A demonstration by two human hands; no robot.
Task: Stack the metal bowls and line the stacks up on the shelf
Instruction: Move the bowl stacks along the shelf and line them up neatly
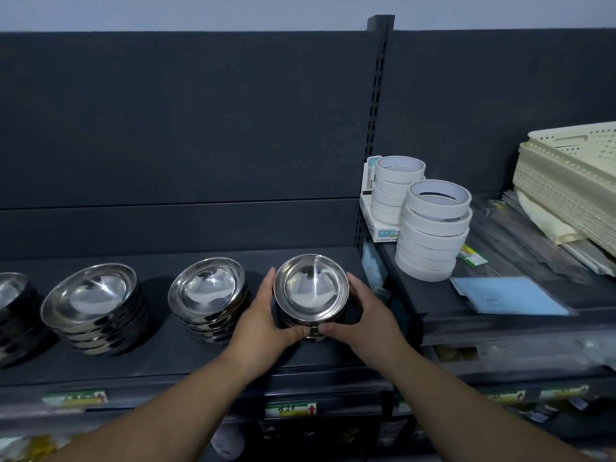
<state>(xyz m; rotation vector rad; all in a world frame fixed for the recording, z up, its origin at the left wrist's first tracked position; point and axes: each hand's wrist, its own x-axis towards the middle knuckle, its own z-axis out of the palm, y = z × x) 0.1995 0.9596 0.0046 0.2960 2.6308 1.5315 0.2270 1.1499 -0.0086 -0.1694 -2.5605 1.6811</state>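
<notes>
A person's left hand (pixel 263 325) and right hand (pixel 363 315) cup a stack of shiny round stainless-steel bowls (pixel 311 291) at the right end of a dark grey metal shelf (pixel 166 358). The fingers curl around its sides and the thumbs nearly meet at its near base. The thumbs hide whether the base rests on the board. The top bowl is shallow with a broad flat rim, and its polished inside mirrors pale light.

Just to the left is a second stack of matching steel bowls (pixel 208 295), its rims slightly staggered; the left hand's fingers lie between the two. Further left, set apart, is a third stack of steel bowls (pixel 91 301), and a fourth stack (pixel 13 295) is cut off by the frame's edge.

On the neighbouring, higher shelf to the right are two columns of white tape rolls (pixel 433 228), a light blue flat packet (pixel 510 295) and a pile of cream perforated plastic trays (pixel 573 181). A green-and-white price label with a red arrow (pixel 290 410) sits on the shelf's front edge below the hands.
</notes>
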